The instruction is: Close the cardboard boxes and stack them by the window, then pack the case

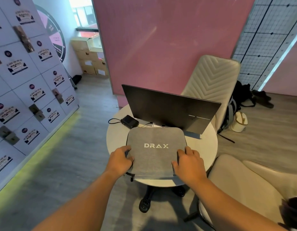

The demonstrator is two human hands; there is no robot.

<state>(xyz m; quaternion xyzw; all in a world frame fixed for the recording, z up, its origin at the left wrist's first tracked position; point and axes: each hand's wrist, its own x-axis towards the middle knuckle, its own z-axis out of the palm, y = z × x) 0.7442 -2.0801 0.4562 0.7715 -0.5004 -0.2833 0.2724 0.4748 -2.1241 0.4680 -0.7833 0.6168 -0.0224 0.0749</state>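
A grey fabric case (155, 150) marked DRAX lies flat on the round white table (206, 147). My left hand (120, 160) grips its left edge with curled fingers. My right hand (188, 161) rests on its right edge, fingers bent over the fabric. A zip pull hangs at the case's near left corner. Several cardboard boxes (90, 59) stand stacked by the window at the far left; the top one has a flap raised.
A thin black monitor (171, 108) stands on the table behind the case, beside a black power adapter (129, 121) with a cable. Beige chairs (211, 75) stand behind and at the right. A backpack (234, 104) leans by the far chair.
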